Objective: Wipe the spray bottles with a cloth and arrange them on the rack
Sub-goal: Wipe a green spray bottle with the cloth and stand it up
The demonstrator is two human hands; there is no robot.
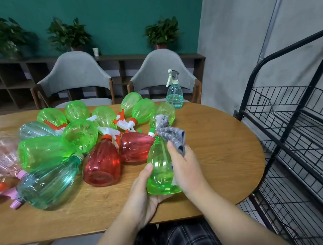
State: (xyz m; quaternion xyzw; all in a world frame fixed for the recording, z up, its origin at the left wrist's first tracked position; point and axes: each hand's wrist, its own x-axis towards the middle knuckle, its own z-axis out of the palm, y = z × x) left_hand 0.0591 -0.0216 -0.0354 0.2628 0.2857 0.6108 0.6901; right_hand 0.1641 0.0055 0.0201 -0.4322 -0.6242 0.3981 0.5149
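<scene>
A: While my left hand (142,193) cupped the green spray bottle (161,168) from below, where was it exactly?

B: Upright, above the table's (220,156) near edge. My right hand (186,168) pinched the grey cloth (171,136) vs. its side.

A: Other bottles?

B: Lying in a heap (74,144) at left; one blue bottle (174,92) stood at the far edge. Black wire rack (298,127) at right.

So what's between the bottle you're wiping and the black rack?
In the head view, only the right hand with the grey cloth, then bare table, before the rack.
</scene>
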